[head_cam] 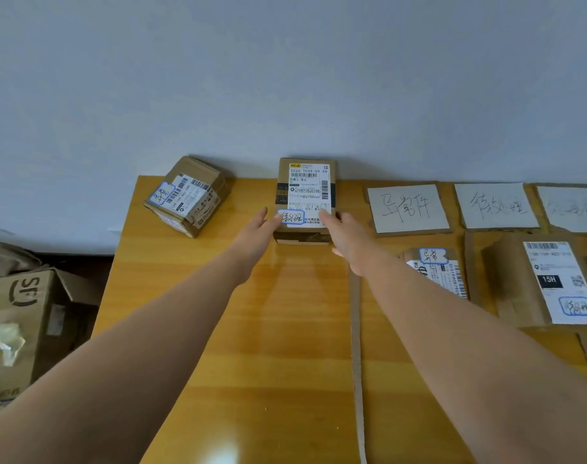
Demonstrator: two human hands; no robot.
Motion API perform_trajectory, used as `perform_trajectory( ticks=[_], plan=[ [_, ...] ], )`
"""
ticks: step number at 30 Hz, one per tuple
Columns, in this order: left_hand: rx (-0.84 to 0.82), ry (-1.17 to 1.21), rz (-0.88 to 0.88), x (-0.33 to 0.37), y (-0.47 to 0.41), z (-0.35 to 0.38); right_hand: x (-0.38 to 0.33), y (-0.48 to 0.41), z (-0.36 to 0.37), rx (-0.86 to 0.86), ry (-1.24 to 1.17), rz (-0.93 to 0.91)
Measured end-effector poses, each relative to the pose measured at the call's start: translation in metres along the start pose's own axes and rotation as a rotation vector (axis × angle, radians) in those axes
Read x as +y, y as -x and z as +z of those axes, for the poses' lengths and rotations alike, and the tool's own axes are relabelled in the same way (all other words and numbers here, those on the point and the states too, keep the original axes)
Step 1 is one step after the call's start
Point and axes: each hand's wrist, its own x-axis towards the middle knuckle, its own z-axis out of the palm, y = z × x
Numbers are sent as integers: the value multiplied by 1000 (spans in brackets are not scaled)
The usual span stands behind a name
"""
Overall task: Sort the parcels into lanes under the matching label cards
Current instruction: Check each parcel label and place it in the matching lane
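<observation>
Table: yellow wooden top (pixel 285 346), running away from the person toward 12 o'clock.
Lanes: a cardboard strip (pixel 356 329) at 1 o'clock marks the lanes' left edge; a flat parcel (pixel 436 267) and a bigger brown parcel (pixel 533 279) already lie in them at 2 o'clock.
Left hand: left hand (pixel 257 229) is stretched out with fingers straight and spread, its tips at the box's near left corner, pinching nothing.
Right hand: right hand (pixel 344 236) is also flat and loose, its fingers lying on the near right part of the lid.
Box: small cardboard box (pixel 305 195) at 12 o'clock by the wall, label up, with a blue-ringed sticker (pixel 291 217) at its near edge.
Handling: probably light and stiff, and the paper label may be slick, so take it by the two side walls.
Cards: three label cards (pixel 407 207) at 1 to 2 o'clock; the sticker looks closest to the middle card (pixel 496 204).
Waiting: another box (pixel 188 195), tilted, at 11 o'clock.
</observation>
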Motion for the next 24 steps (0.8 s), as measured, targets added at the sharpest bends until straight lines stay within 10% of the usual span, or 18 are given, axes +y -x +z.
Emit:
perform_trajectory(
  ticks=[24],
  plan=[
    [-35, 361, 243, 0, 105, 10, 5, 100, -49, -241, -314, -241]
  ],
)
